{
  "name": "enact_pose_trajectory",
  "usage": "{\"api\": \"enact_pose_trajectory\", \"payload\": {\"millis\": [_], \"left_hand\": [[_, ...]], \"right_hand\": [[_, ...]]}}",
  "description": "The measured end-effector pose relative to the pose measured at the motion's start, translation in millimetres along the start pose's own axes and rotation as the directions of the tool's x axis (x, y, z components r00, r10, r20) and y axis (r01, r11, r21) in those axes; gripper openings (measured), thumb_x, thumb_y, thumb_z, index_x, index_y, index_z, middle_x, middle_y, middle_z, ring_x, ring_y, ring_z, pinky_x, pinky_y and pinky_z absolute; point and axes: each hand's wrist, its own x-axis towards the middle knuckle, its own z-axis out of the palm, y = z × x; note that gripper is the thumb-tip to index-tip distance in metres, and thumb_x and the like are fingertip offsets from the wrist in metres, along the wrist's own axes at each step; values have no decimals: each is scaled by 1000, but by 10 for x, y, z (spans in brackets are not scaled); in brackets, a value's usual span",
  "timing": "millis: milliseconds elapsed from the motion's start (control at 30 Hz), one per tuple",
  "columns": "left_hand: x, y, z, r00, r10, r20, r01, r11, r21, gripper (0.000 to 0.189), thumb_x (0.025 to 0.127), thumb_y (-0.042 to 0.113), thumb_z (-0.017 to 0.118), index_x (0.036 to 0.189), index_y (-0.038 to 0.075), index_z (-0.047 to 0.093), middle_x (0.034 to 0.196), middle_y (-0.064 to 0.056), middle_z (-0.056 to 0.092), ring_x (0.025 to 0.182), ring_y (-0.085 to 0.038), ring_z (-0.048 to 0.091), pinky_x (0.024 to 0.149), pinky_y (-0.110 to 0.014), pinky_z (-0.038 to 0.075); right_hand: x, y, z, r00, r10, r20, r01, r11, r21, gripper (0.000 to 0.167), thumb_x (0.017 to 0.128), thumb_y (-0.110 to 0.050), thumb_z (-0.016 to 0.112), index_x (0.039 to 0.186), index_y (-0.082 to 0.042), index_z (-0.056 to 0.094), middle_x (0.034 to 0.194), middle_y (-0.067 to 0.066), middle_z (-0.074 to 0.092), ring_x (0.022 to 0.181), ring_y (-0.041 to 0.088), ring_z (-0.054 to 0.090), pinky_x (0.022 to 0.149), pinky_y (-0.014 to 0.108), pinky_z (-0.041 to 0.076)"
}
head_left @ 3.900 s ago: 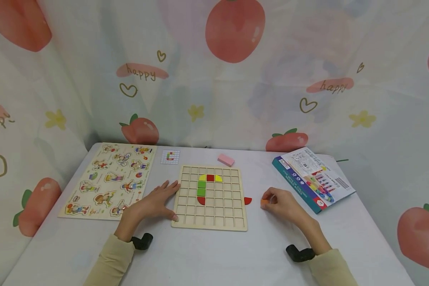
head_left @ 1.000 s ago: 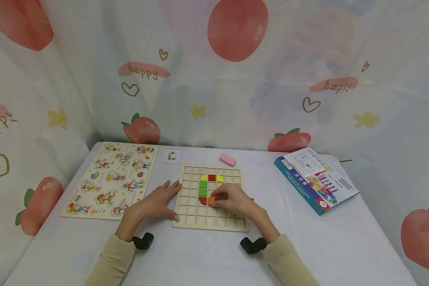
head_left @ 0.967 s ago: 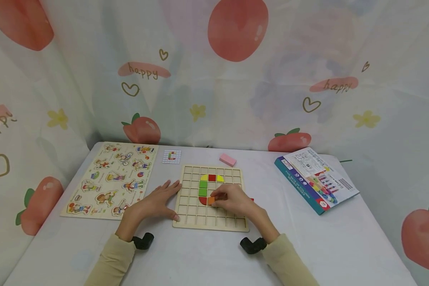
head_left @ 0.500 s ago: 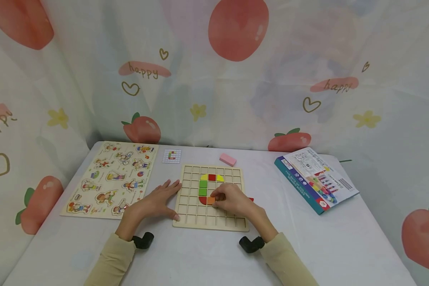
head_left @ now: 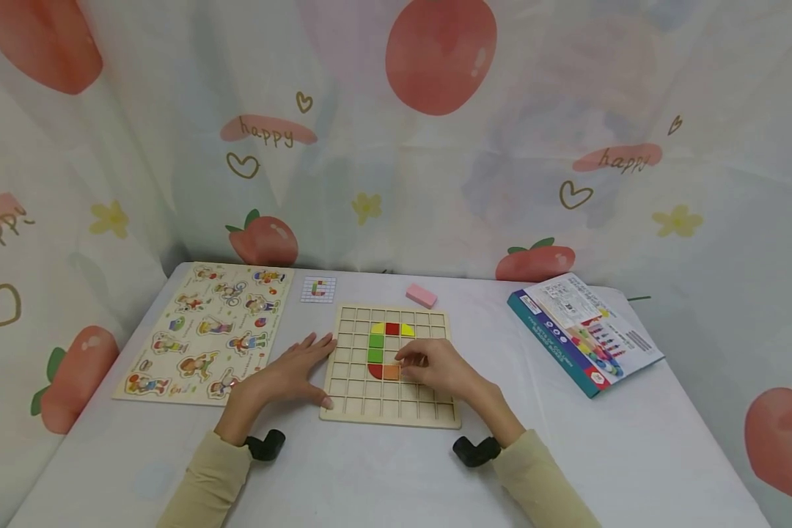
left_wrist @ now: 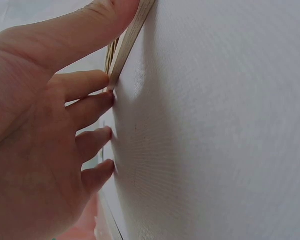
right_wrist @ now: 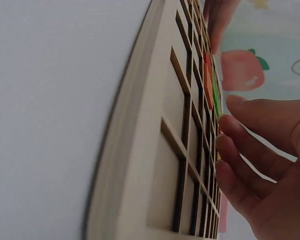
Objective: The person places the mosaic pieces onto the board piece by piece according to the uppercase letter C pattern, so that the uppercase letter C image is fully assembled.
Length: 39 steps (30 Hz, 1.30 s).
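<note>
A wooden grid board (head_left: 356, 411) lies mid-table, with tiles set in its cells in a C-like shape. Among them are two green squares (head_left: 375, 348), a red square (head_left: 392, 329), yellow rounded pieces (head_left: 407, 330) and a red quarter-round (head_left: 375, 371). An orange square tile (head_left: 391, 372) sits in the cell beside that red quarter-round. My right hand (head_left: 435, 364) hovers over the board just right of the orange tile; in the right wrist view, thumb and fingers are parted with nothing between them. My left hand (head_left: 293, 374) rests at the board's left edge, fingers spread, thumb at its lower left corner.
A small pattern card (head_left: 318, 290) and a pink block (head_left: 422, 295) lie behind the board. To the left is a wooden picture puzzle (head_left: 201, 345); a teal-edged box (head_left: 584, 334) lies at the right. A printed curtain (head_left: 396, 183) surrounds the white table.
My right hand brought the orange tile from right of the board to the cell beside the red quarter-round, then let go and drew slightly right. The left hand stays put.
</note>
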Motion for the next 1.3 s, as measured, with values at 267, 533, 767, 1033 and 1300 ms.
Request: {"api": "enact_pose_trajectory", "payload": {"millis": [267,533,767,1033,1300], "left_hand": [[4,-2,10,1000,-12,-4,12,1000,-4,108,75,31,92,161,5,32,172,-12,22,160,-40,7,129,-59,10],[-2,-20,22,1000,-9,-4,9,1000,-7,108,74,32,92,161,4,33,171,-13,22,160,-41,7,129,-59,10],[-1,-11,15,1000,1,-6,-1,1000,2,108,75,32,92,160,4,33,171,-13,23,159,-41,8,129,-59,10],[-6,-3,11,1000,11,-8,-11,1000,3,107,75,31,91,160,3,33,171,-14,23,159,-42,8,129,-59,10],[-17,0,12,1000,15,-8,-15,1000,-1,107,75,31,91,160,2,32,171,-15,23,159,-43,8,129,-59,10]], "right_hand": [[-180,164,-146,997,60,-54,-61,998,-7,18,94,-10,73,112,-7,76,95,-1,69,85,14,57,74,21,52],[-330,339,-258,993,93,-76,-96,995,-29,18,93,-9,74,111,-7,76,94,-1,69,84,14,56,72,22,51],[-440,427,-356,991,97,-95,-102,993,-52,18,92,-9,76,109,-6,76,97,1,71,83,13,56,69,21,50],[-532,497,-426,988,139,-70,-145,986,-79,26,90,-10,78,115,-5,74,99,4,70,86,16,56,71,22,50],[-545,517,-430,983,167,-71,-174,979,-108,26,88,-12,80,113,-4,76,93,5,64,85,18,54,69,23,46]]}}
